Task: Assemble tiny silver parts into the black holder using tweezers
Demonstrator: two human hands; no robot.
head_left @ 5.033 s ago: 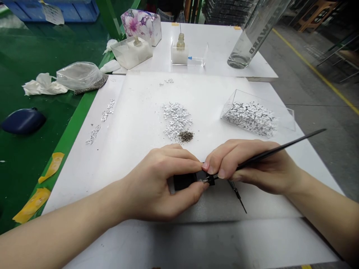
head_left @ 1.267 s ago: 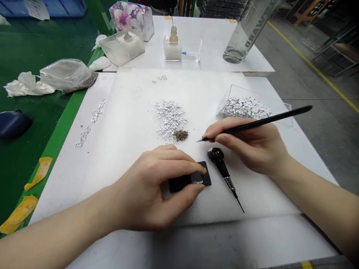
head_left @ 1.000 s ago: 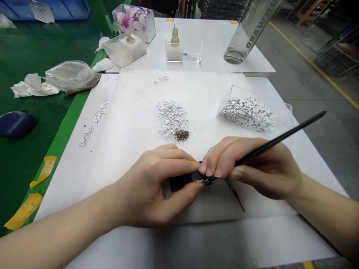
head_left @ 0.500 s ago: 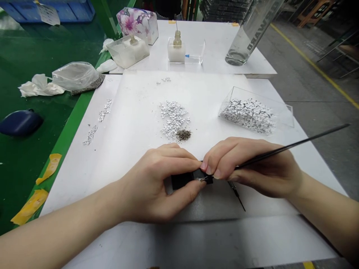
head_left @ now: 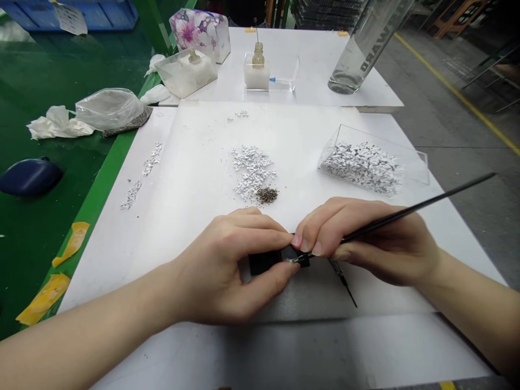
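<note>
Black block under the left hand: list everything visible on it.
The block is small, flat, rectangular, matte black, maybe plastic or rubber. It lies flat on the white sheet. The left hand pinches it, thumb on the near edge, fingers over the far edge, hiding most of it. A tiny silvery part sits at its right end, where the tip of the thin tool in the right hand meets it.

White worktable (head_left: 195,179) between green floor (head_left: 36,216) and grey concrete aisle (head_left: 459,141).
</note>
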